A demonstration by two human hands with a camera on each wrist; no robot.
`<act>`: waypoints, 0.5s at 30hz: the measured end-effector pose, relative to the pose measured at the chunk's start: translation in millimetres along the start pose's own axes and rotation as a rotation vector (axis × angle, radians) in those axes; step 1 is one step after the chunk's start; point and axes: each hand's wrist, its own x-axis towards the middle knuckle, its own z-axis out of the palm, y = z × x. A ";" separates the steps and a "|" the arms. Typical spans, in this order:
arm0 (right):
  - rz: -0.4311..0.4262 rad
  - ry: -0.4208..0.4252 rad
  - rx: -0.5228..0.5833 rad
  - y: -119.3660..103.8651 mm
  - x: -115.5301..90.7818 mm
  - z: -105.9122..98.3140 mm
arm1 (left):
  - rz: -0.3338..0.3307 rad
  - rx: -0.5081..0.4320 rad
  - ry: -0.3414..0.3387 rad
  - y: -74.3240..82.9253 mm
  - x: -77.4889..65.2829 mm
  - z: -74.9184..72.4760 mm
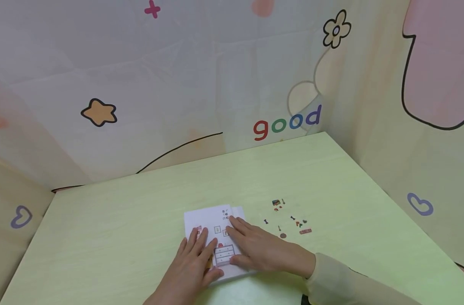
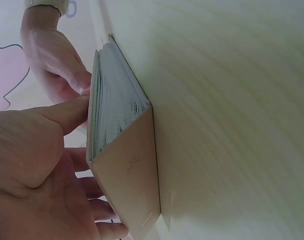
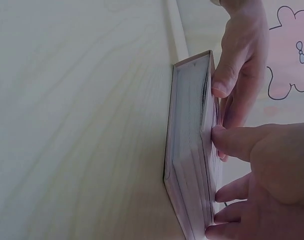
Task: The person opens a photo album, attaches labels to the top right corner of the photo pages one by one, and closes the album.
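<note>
A thick book (image 1: pixel 205 217) lies on the table, its white top page printed with a chest of drawers, small frames and other little pictures. My left hand (image 1: pixel 190 262) rests on the left part of that page with spread fingers. On the right part, my right hand (image 1: pixel 260 248) lies with its fingers stretched across the page edge. The left wrist view shows the book's tan cover side (image 2: pixel 129 175) and its packed pages from the edge. From the right wrist view, both thumbs touch the upper face above the page block (image 3: pixel 186 120).
Several small cut-out pictures lie loose right of the book, among them a red strip (image 1: pixel 305 231), a brown round piece (image 1: pixel 283 235) and a coloured picture (image 1: pixel 276 203). The pale green table (image 1: pixel 121 224) is walled by printed cloth (image 1: pixel 171 93) at the back and sides.
</note>
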 end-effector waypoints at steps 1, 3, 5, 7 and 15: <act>0.002 -0.001 -0.001 0.3 0.1 0.3 | -0.002 0.005 0.000 0.5 0.2 0.0; 0.004 -0.004 -0.003 0.9 0.4 1.0 | -0.006 0.016 -0.006 1.1 0.9 -0.1; 0.009 -0.008 -0.007 1.5 0.8 1.8 | -0.004 0.024 -0.011 1.8 1.8 -0.4; 0.016 -0.013 -0.011 1.7 1.0 2.4 | 0.001 0.031 -0.014 2.4 2.9 -0.9; 0.078 -0.026 0.018 3.9 0.9 3.7 | -0.004 0.080 -0.034 4.3 5.8 -3.6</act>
